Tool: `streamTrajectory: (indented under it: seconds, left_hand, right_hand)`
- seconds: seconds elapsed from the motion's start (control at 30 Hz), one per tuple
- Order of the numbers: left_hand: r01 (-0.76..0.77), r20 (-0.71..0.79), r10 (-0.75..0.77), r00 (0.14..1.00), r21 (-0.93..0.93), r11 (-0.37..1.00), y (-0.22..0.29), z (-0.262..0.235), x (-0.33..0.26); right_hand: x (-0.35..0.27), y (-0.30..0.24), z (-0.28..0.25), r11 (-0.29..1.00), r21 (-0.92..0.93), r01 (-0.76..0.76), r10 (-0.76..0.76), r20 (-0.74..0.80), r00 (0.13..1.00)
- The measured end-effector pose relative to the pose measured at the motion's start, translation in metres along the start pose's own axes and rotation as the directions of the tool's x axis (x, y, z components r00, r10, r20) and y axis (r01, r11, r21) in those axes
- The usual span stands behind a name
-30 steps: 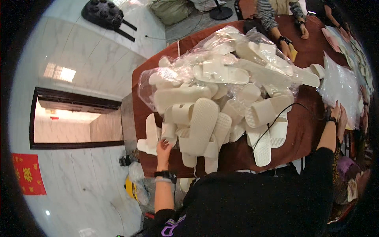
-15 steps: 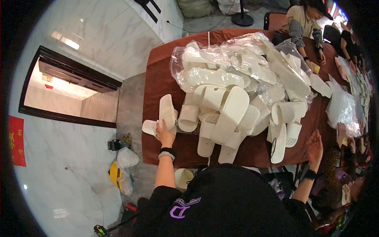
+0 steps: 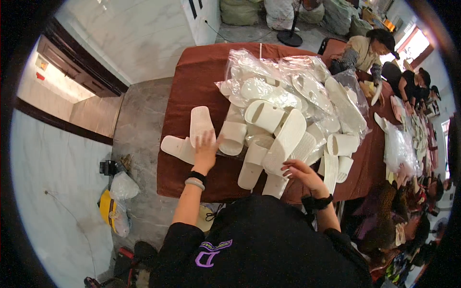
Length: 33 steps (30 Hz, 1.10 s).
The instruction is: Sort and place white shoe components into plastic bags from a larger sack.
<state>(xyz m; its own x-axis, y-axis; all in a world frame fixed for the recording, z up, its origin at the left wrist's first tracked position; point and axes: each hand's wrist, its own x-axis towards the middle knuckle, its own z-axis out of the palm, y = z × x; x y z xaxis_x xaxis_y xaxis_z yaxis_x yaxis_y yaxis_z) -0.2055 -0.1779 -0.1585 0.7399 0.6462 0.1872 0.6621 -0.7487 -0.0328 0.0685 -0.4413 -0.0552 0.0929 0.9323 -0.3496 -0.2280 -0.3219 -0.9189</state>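
The person's right hand (image 3: pixel 301 174) is coming back from far out by the clear bags at the right end of the brown table (image 3: pixel 192 77) and is now hovering open just in front of the heap of white slippers (image 3: pixel 283 125), near the table's front edge. The left hand (image 3: pixel 206 151) is settling flat, fingers spread, on the lone pair of slippers (image 3: pixel 192 134) at the heap's left side. One slipper of that pair, standing on edge half a second ago, is now lying flat, sole up.
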Motion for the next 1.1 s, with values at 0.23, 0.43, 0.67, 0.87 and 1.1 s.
streamTrajectory:
  seconds: [0.23,0.43,0.67,0.87,1.1]
  left_hand:
    - [-0.205,-0.307,0.073,0.949,-0.426,0.881,0.014,-0.015,0.012]
    - [-0.380,-0.521,0.125,0.844,-0.417,0.826,0.045,-0.119,0.055]
    - [-0.593,-0.730,0.251,0.635,-0.253,0.764,0.107,-0.231,0.126]
    - [-0.556,-0.770,0.182,0.612,-0.255,0.791,0.122,-0.287,0.151]
    - [-0.323,-0.409,-0.061,0.910,-0.796,0.512,0.088,-0.273,0.130]
  right_hand:
    - [0.023,-0.011,0.033,0.976,-0.218,0.009,0.038,0.211,0.977]
    - [0.018,-0.011,0.018,0.981,-0.191,-0.041,0.070,0.149,0.986]
    - [0.030,-0.019,0.050,0.816,-0.466,0.341,-0.415,-0.063,0.908]
    - [0.000,-0.048,0.041,0.753,-0.087,0.652,-0.656,-0.173,0.735]
    - [-0.035,-0.073,0.038,0.641,-0.536,0.549,-0.635,0.032,0.772]
